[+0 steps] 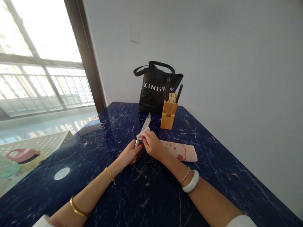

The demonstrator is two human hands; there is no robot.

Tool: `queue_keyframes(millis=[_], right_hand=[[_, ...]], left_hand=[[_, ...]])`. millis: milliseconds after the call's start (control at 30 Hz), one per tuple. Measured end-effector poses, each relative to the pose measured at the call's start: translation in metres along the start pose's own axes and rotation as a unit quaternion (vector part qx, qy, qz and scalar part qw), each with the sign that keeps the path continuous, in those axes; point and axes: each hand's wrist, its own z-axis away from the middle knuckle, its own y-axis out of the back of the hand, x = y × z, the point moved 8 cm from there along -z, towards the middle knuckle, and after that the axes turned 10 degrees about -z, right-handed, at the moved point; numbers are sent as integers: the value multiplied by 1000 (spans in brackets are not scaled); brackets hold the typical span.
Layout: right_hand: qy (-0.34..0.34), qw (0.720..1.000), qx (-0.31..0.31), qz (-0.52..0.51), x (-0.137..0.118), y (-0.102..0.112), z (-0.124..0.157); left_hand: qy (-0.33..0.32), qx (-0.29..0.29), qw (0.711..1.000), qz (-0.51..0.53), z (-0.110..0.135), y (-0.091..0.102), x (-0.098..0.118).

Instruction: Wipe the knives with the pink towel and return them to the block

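Observation:
My left hand is closed around the handle of a knife, whose blade points away from me toward the black bag. My right hand pinches one end of a pinkish-white towel against the blade, close to the handle. From there the towel runs under my right wrist and lies on the table to the right, showing red marks. Behind my hands stands a wooden knife block with two black-handled pieces sticking up from its slots.
A black tote bag with white lettering stands behind the block, near the wall. The dark blue marbled table has a round whitish spot at left. Beyond its left edge are a perforated cream surface and a pink item.

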Motion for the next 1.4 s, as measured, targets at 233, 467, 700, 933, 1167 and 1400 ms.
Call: queue_keyframes(millis=[233, 467, 700, 933, 1167, 1400], right_hand=[[-20, 999, 15, 28, 5, 5, 1], [-42, 995, 91, -1, 17, 18, 0], [-142, 949, 280, 20, 63, 66, 17], [-34, 990, 140, -4, 30, 37, 2], [-93, 963, 249, 33, 56, 64, 11], [-116, 958, 259, 35, 68, 70, 16]], left_hand=[[1, 7, 1000, -10, -1, 0, -3], [13, -28, 998, -53, 5, -3, 3], [15, -41, 997, -65, 6, -8, 2], [22, -49, 998, 37, 2, -8, -3], [19, -63, 997, -42, 6, -9, 3], [20, -57, 995, -75, 5, -8, -1]])
